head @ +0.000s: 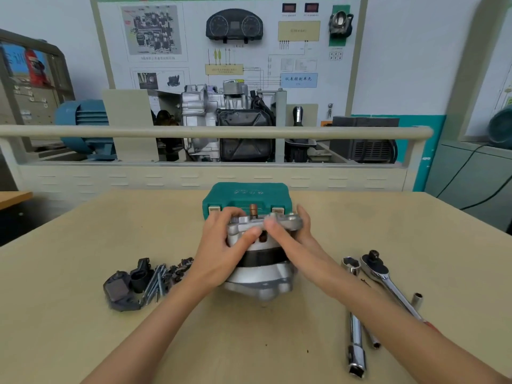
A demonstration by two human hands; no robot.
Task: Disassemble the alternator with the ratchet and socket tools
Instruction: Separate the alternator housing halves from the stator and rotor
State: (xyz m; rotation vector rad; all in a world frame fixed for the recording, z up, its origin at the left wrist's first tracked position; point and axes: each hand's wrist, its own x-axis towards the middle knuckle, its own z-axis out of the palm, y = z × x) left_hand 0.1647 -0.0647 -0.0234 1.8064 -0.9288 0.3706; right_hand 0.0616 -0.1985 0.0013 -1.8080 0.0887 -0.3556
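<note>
Alternator (260, 261) stands on the surface (83, 314) straight ahead of me, just in front of the closed green tool case (246, 196), with a copper-coloured shaft end (253, 210) poking up from its top. Both my hands are on its upper housing: my left hand (224, 250) wraps round the left side with the fingers (249, 236) curled over the top edge, and my right hand (288, 236) clasps the right side, thumb across the front. It looks like cast metal around a dark steel core, so I judge it heavy, rigid and a bit slick where it is bare. The lugs and rim of the upper housing seem the best hold; the shaft end I would leave alone. Removed parts lie to my left: a dark plastic cover (124, 289) and long bolts (156, 284). To my right lie the ratchet (385, 278), a long socket wrench (356, 328) and a loose socket (417, 299), untouched.
</note>
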